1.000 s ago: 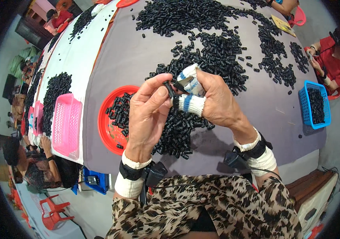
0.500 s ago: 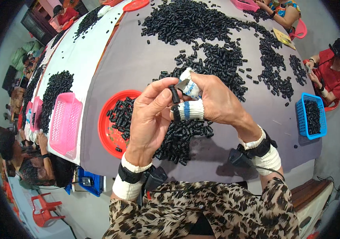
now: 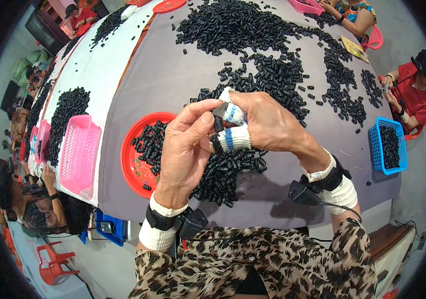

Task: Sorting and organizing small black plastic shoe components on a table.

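Note:
My left hand [image 3: 185,142] pinches a small black cylindrical part [image 3: 218,123] upright between thumb and fingers. Against its upper end rests a small metal blade [image 3: 220,110], its back end wrapped in white material with blue marks. My right hand [image 3: 275,122] is closed round that blade, and a white knitted finger cover [image 3: 234,139] with a blue band sits on one of its fingers. Below both hands spreads a heap of the same black parts [image 3: 218,182]. Left of my left hand stands a round red tray [image 3: 128,172] holding many more.
Larger heaps of black parts [image 3: 233,27] cover the grey table's far side. A blue basket [image 3: 400,167] with parts stands at the right edge, a pink basket [image 3: 79,154] at the left. Co-workers sit around; one in red [image 3: 415,97] is at the right.
The blade has tilted over the top of the black part, and my right hand has moved slightly left. The black part shows less of its length between the fingers.

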### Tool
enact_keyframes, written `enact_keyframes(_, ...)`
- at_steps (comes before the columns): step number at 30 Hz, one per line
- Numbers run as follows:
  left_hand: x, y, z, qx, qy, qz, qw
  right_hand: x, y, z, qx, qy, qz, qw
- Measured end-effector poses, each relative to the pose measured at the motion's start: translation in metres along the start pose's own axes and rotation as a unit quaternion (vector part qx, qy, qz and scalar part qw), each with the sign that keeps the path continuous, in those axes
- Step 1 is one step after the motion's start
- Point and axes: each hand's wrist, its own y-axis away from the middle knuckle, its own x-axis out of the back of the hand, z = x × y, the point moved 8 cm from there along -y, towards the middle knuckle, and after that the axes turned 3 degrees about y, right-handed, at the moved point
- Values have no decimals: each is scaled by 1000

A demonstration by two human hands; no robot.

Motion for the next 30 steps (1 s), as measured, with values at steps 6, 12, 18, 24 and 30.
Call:
enact_keyframes(6, 2, 1, 1, 5, -3, 16, 1000, -3, -1, 1, 12, 3, -3, 1000)
enact_keyframes(12, 8, -1, -2, 9, 12, 25, 1000, -7, -2, 0, 38, 15, 1, 999)
enact_keyframes(18, 9, 0, -4, 13, 12, 13, 1000, -9, 1, -1, 43, 7, -3, 999)
enact_keyframes(24, 6, 0, -4, 15, 3, 22, 1000, -8, 3, -1, 72, 16, -11, 997)
enact_keyframes(30, 10, -3, -10, 22, 2, 39, 999, -7, 4, 7, 54, -2, -8, 999)
